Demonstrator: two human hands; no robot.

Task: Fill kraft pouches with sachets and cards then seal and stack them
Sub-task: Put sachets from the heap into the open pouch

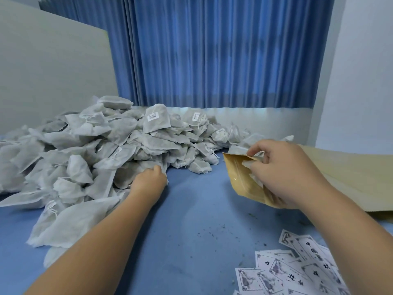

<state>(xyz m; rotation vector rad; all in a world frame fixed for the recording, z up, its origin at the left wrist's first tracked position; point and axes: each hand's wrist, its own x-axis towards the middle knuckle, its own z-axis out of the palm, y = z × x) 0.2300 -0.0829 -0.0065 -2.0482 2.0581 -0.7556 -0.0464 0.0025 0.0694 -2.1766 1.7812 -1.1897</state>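
- Kraft pouch [240,179] is in your right hand [285,173], held over the blue table [191,231], right of centre.
- Your right fingers pinch the pouch's far lip and spread its mouth. Something white, likely a sachet, shows inside.
- The pouch's long axis runs from the mouth, far and left, to the bottom, near and right, under your palm.
- A pile of sachets [102,145] fills the left and far side, its edge just left of the pouch mouth.
- Your left hand [148,179] lies at the pile's near edge, fingers curled into the sachets. Whether they grip one cannot be told.
- The mouth faces the pile, so your left hand is the nearer feeder, needing only a short carry rightward.
- Printed cards [297,273] lie scattered near right, beside your right forearm.
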